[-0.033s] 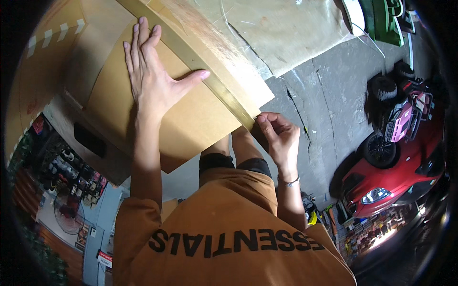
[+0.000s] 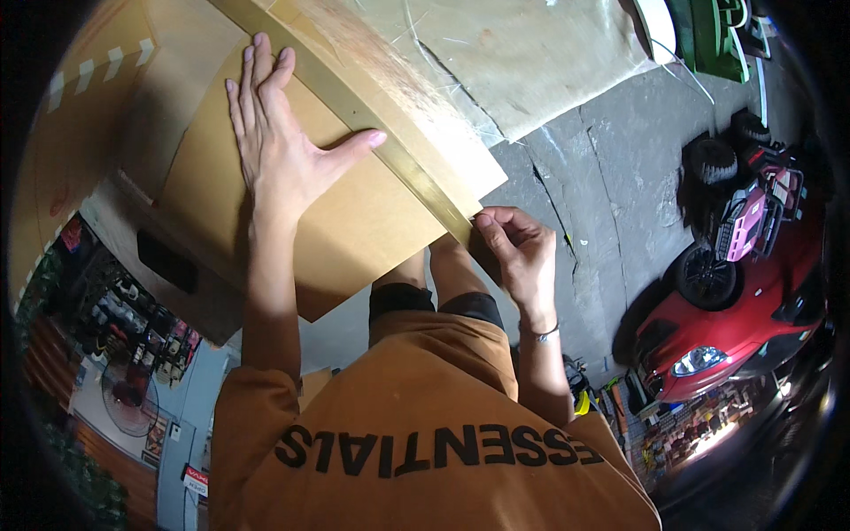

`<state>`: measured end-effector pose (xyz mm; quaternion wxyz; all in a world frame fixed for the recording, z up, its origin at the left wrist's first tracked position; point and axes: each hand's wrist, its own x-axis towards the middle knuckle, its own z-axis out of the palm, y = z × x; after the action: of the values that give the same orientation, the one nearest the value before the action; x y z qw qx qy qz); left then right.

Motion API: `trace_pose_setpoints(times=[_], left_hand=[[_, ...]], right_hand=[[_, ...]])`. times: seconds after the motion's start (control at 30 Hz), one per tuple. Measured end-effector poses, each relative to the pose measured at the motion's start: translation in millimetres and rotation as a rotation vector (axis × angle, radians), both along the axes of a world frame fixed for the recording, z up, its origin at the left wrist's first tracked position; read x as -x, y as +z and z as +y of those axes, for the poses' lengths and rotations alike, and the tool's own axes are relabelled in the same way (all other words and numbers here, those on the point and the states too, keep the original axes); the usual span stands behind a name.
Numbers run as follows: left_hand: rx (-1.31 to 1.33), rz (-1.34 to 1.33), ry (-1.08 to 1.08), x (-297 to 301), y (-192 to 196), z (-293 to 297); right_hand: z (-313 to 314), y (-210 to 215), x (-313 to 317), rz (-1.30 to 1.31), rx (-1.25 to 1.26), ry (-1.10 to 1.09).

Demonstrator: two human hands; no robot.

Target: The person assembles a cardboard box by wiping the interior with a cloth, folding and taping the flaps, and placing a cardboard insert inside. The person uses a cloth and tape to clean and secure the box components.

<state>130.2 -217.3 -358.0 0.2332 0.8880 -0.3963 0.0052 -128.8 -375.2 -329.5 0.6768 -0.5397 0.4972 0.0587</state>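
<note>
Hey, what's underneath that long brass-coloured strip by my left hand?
Tan sheet material shows along both long edges of the brass-coloured strip. What lies directly beneath is covered, so I can't tell.

Left hand (image 2: pixel 288 168) on brown sheet (image 2: pixel 359 217), golden strip (image 2: pixel 416 181), right hand (image 2: pixel 524 258) by strip's end

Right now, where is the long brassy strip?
In the head view, the brassy strip slants from the upper left to just right of centre, along the tan sheet, under the thumb of the left hand, its near end beside the right hand.
</note>
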Motion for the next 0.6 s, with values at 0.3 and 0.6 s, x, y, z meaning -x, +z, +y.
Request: trace_pose_setpoints(times=[0.3, 0.6], left_hand=[[0.004, -0.078, -0.031, -6.3, -9.9, -6.1], [0.014, -0.117, -0.068, -7.4, -12.9, -4.1]], right_hand=[[-47.0, -45.4, 3.9, -0.320, -0.297, 0.158], [-66.2, -56.6, -5.3, -0.371, -0.352, 0.314]])
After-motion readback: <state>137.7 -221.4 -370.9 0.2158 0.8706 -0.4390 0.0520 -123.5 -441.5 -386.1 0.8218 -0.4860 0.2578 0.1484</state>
